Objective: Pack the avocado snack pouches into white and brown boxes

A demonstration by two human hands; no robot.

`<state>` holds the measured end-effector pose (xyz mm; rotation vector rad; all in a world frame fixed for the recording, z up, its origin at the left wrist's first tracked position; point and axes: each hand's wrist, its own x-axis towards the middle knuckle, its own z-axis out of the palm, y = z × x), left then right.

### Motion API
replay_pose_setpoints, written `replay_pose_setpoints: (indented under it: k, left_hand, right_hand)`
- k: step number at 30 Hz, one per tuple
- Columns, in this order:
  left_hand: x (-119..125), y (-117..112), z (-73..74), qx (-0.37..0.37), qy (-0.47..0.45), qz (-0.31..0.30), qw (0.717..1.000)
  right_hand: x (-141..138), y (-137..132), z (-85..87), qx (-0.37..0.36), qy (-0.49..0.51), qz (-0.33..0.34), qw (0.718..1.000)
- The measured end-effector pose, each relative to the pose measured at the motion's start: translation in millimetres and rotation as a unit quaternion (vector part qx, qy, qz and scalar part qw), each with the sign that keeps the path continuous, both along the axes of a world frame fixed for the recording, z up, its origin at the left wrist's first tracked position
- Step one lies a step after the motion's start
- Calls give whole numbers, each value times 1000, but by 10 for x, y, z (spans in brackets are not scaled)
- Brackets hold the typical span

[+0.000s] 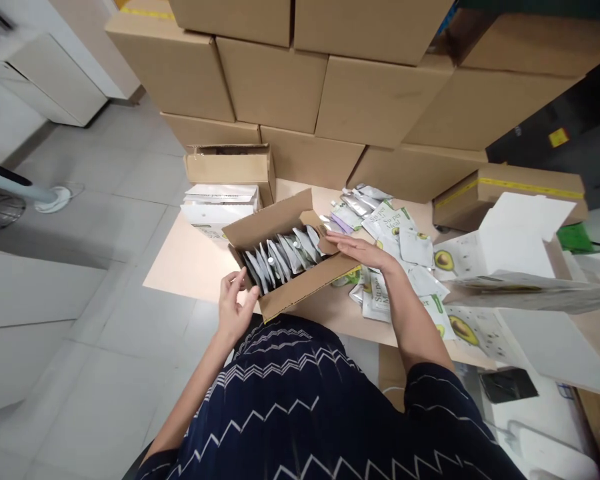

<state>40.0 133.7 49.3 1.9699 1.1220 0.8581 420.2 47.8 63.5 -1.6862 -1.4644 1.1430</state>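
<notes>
In front of my body, an open cardboard box (307, 290) sits at an angle on the table. Several spouted pouches (280, 260) stand upright in a row inside it. My left hand (235, 307) is at the box's left end, thumb and fingers apart, fingertips at the edge. Stretched out flat, the fingers of my right hand (363, 252) lie against the small flap (320, 230) at the right end. Beside that hand is a loose pile of green and white pouches (393, 227), some printed with avocados.
Stacked cardboard cartons (275, 87) form a wall behind the table (180, 267). A small open carton (230, 167) and white printed boxes (220, 207) stand at back left. Open white avocado boxes (520, 233) are on the right, with a black phone-like object (509, 385) below.
</notes>
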Motion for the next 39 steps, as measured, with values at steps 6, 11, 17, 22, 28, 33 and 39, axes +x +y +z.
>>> replay_pose_setpoints:
  k: [6,11,17,22,28,33,39]
  left_hand:
    - [-13,32,-67,129,142,-180,965]
    - [-161,186,55,103,180,-308,929]
    - [-251,129,62,134,216,-335,907]
    - [-130,38,-120,149,124,-236,952]
    - [90,277,-262,67,51,23,996]
    - [122,682,-324,-10,96,-12,995]
    - [30,787,-251,86,102,-71,989]
  right_hand:
    - [86,85,2,-10,-96,99,990]
    - [91,230,-74,6,-160,141,977]
    - [166,159,16,-13,-230,174,958]
    - [234,69,100,1,-156,188,970]
    - [11,328,-48,20,-136,-88,987]
    - [-165,478,-145,2,-88,-136,987]
    - [-53,507,-150,-18,-8,-80,997]
